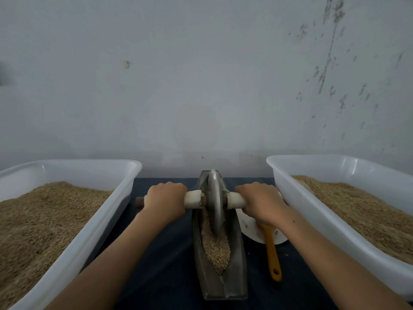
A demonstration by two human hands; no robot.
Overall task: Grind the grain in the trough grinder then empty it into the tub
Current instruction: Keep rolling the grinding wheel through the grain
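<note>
A grey boat-shaped trough grinder [234,278] lies lengthwise on the dark cloth between two tubs. Tan grain [215,247] fills its groove. A metal grinding wheel [215,202] stands upright in the far half of the trough on a pale axle handle [193,199]. My left hand [165,199] grips the handle left of the wheel. My right hand [260,201] grips it right of the wheel. A white tub [89,231] of grain stands at the left, another white tub [312,220] of grain at the right.
A white plate [248,227] lies right of the trough, partly under my right forearm, with a yellow-handled brush [272,253] across it. A pale wall [201,86] rises just behind the table. Dark cloth [161,265] covers the table.
</note>
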